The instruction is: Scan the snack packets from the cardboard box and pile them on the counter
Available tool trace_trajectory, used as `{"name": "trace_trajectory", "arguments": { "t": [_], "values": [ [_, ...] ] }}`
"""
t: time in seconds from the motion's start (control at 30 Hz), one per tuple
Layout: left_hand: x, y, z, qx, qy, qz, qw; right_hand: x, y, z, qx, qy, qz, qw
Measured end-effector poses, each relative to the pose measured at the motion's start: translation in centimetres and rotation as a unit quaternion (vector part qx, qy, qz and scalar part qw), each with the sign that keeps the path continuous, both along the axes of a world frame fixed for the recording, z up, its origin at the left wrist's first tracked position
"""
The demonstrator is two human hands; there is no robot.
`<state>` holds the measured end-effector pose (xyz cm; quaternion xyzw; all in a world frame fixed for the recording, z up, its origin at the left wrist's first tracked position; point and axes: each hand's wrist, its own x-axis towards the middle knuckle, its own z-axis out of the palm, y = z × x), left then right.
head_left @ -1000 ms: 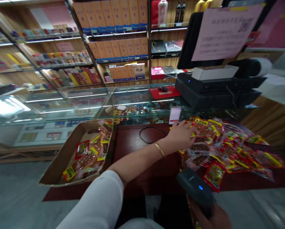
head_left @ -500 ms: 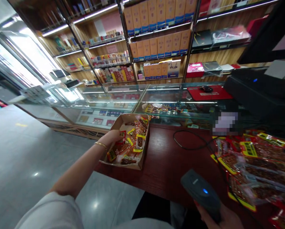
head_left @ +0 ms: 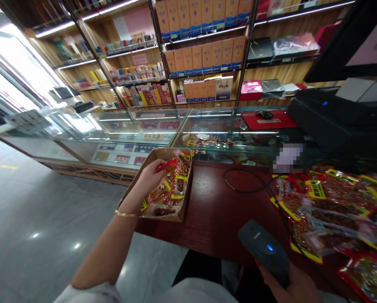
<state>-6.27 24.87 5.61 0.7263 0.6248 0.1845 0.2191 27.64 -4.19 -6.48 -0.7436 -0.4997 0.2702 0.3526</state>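
Observation:
My left hand [head_left: 148, 180] is over the open cardboard box [head_left: 187, 200] at the counter's left end. Its fingers pinch a red snack packet [head_left: 169, 164], tilted above several others. Inside the box lie clear, red and yellow snack packets [head_left: 158, 192]; my hand hides some of them. In my right hand [head_left: 297, 286], low in the view, is a dark grey barcode scanner [head_left: 264, 249] with a blue light on top. It points toward the box, above the dark red wooden counter [head_left: 207, 210].
Snack packets [head_left: 330, 214] are heaped on the right of the counter. A black cable [head_left: 241, 191] loops across the wood. Behind stand a glass display case [head_left: 210, 126], a mouse [head_left: 265, 114] on a red mat and a monitor [head_left: 343, 50]. Shelves of boxes [head_left: 204, 57] line the wall.
My left hand has risen a little inside the box, lifting the red snack packet off the others. The scanner stays nearly in place. The view has shifted slightly.

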Motion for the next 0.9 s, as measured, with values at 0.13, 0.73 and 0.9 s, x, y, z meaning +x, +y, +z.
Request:
{"name": "trace_trajectory", "arguments": {
  "t": [0.13,0.73,0.9],
  "values": [
    [6.8,-6.9,-2.0,-0.217,-0.433,-0.071,0.872,-0.6,-0.2,1.1,0.016,0.007,-0.036,0.999],
    [15.8,-12.6,-11.4,-0.216,-0.722,0.094,0.651,-2.6,-0.8,1.9,-0.001,0.063,-0.079,0.995],
    [16.9,-13.9,-11.3,-0.2,-0.745,0.101,0.628,-1.8,-0.2,1.7,-0.012,0.052,-0.061,0.997]
  ]
}}
